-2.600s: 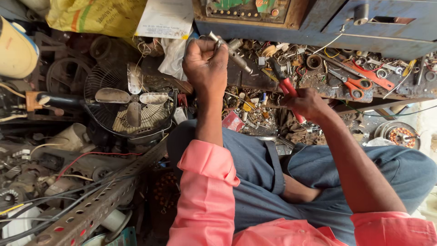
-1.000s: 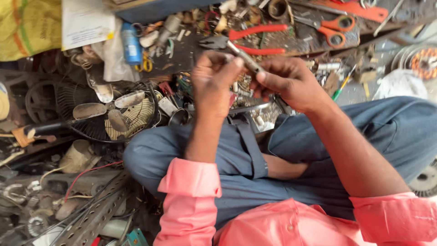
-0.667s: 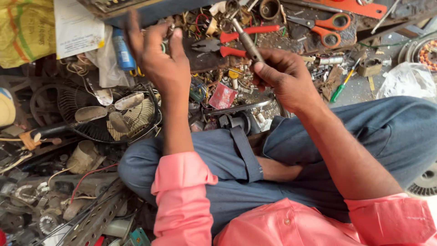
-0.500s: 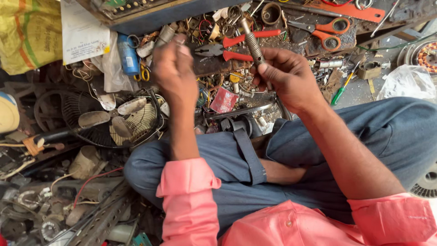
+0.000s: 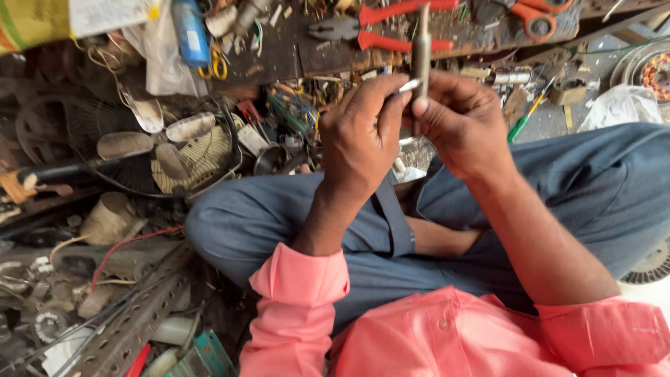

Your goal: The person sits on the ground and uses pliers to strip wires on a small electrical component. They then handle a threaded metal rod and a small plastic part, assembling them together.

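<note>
My right hand (image 5: 460, 122) grips a grey metal rod-shaped tool (image 5: 421, 49) that points up and away from me. My left hand (image 5: 363, 132) is close against it, pinching a small thin metal piece (image 5: 410, 86) at the rod's side. Both hands are held above my crossed legs in blue-grey trousers (image 5: 279, 216). My sleeves are pink.
Red-handled pliers (image 5: 377, 31) lie on a dark cluttered board just beyond the hands, orange-handled scissors (image 5: 534, 17) to the right. A small fan with a wire guard (image 5: 174, 150) sits at left. A perforated metal angle bar (image 5: 132, 321) lies at lower left. A green screwdriver (image 5: 527, 115) lies at right.
My left hand had reached out to the clutter on the left, then came back to the rod in my right hand with a small metal piece. The view has moved closer.
</note>
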